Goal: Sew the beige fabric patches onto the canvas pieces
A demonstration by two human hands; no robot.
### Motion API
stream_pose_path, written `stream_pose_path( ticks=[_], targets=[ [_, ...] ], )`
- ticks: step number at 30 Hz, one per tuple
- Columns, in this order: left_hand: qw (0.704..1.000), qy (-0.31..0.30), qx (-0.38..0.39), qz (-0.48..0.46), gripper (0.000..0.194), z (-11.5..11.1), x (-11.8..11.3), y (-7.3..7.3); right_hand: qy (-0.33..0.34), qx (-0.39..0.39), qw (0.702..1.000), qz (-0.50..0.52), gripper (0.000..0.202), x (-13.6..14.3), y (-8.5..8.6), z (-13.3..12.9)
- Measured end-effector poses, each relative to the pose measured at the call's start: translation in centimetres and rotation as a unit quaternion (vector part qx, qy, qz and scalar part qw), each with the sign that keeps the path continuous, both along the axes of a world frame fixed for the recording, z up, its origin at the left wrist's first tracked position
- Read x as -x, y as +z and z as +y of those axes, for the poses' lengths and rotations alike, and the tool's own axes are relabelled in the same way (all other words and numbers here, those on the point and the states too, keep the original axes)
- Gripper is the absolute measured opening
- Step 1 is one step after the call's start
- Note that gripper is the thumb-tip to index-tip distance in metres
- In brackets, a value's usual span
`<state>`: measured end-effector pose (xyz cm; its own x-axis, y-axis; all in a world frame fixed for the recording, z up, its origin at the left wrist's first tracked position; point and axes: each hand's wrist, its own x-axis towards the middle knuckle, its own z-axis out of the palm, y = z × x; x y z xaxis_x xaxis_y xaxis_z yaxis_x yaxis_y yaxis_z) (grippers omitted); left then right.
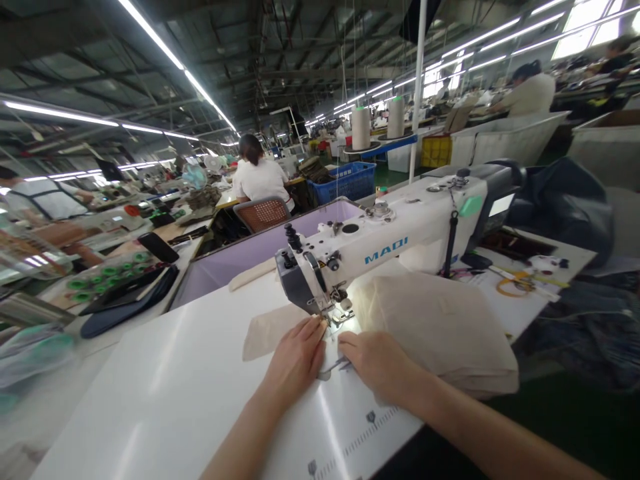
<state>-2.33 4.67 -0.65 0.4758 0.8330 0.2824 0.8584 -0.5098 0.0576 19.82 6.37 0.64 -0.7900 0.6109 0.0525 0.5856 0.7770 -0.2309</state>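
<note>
A white sewing machine [385,247] stands on the white table, its lit needle area and presser foot [343,317] just beyond my hands. My left hand [300,353] is closed, fingers together at the edge of a small beige fabric piece [265,330], close left of the presser foot. Right of the needle, my right hand [377,363] is closed in a pinch, low over the machine bed. Small dark metal shows beneath its fingertips, too little to name. Beside that hand, a folded stack of beige fabric [440,327] lies under the machine arm.
Another beige strip [255,275] lies behind the machine head. Past the table edge is a lilac-lined bin [225,267]. Orange-handled scissors [517,285] rest at right. Two thread cones [361,128] stand behind. A co-worker [263,170] sits ahead, back turned.
</note>
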Motion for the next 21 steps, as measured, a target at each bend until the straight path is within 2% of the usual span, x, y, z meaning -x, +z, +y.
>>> stream_pose_path(
  ticks=[4,9,14,21],
  targets=[
    [1.000,0.017,0.013,0.021,0.037,0.1,0.1,0.1,0.005,0.000,1.000,0.004,0.018,0.0,-0.3,0.1],
    [0.997,0.054,0.040,0.033,0.030,-1.2,-1.5,1.4,-0.010,-0.011,0.999,0.031,0.020,-0.5,-0.6,-0.2],
    [0.998,0.023,0.057,0.021,0.027,-3.4,-3.3,1.6,-0.009,-0.006,0.999,0.040,0.022,-1.0,-0.7,-0.8],
    [0.999,-0.013,0.035,-0.021,0.031,-4.2,-3.2,0.7,-0.002,-0.014,1.000,0.023,0.022,-1.0,-0.8,-1.1]
  ],
)
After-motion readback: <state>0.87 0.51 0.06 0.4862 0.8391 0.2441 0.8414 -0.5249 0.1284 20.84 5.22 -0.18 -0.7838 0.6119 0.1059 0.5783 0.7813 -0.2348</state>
